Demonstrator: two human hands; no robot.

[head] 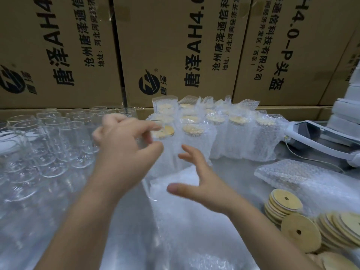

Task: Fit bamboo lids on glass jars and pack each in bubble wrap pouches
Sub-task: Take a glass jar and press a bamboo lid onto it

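Cardboard boxes (175, 45) behind; left fingers (150, 126) seemingly pinch pouched jar (165, 145), right hand (198, 178) spread, empty.

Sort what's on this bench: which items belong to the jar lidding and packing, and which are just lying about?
Job:
- empty glass jars
- loose bamboo lids
- flat bubble wrap pouches
- pouched, lidded jars
- left hand
- right hand

Lying about:
- printed cardboard cartons
- white boxes
- white-handled device

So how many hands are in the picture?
2. The left hand reaches to a wrapped jar in the middle; the right hand is spread open over the bubble wrap nearer the camera. No others show.
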